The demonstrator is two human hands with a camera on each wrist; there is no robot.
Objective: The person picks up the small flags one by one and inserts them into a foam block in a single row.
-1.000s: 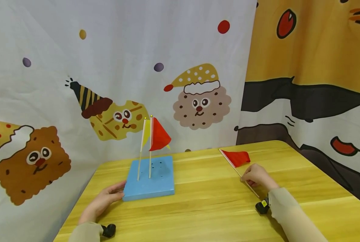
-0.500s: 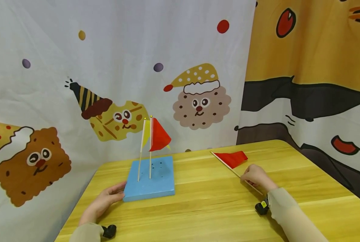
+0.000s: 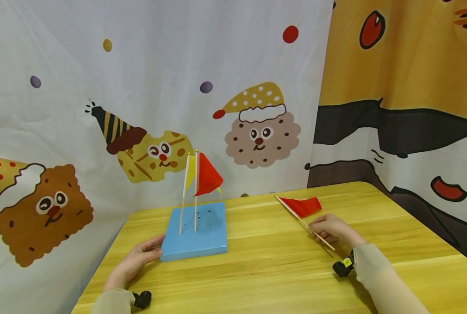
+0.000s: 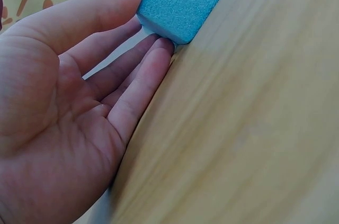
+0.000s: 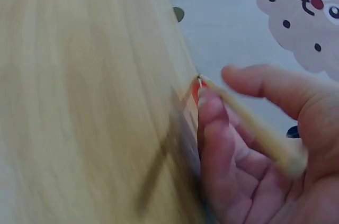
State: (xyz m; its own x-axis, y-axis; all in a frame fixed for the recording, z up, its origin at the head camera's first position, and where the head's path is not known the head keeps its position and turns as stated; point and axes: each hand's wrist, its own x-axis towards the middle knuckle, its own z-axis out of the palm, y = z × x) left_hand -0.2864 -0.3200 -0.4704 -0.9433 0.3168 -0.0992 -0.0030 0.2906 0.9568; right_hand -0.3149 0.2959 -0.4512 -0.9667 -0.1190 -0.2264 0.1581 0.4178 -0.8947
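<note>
A red pennant flag (image 3: 301, 206) on a thin wooden stick slants low over the table's right half. My right hand (image 3: 333, 230) holds its stick near the lower end, which is raised with a shadow below it. In the right wrist view the stick (image 5: 259, 128) crosses over the curled fingers, below the thumb. My left hand (image 3: 137, 256) touches the near left corner of a blue foam block (image 3: 202, 244) with thumb and fingertips. Upright in the block stand a red flag (image 3: 207, 175) and, partly hidden behind it, a yellow flag (image 3: 190, 172).
Several small holes dot the block's top. The wood-grain table (image 3: 265, 261) reaches back to a white curtain (image 3: 159, 65) printed with cartoon snacks. Another curtain (image 3: 414, 78), orange and dark, hangs at the right.
The held flag's tip has swung left, and its stick's lower end has lifted off the table. My right fingers have shifted on the stick. My left hand and the block stay in place.
</note>
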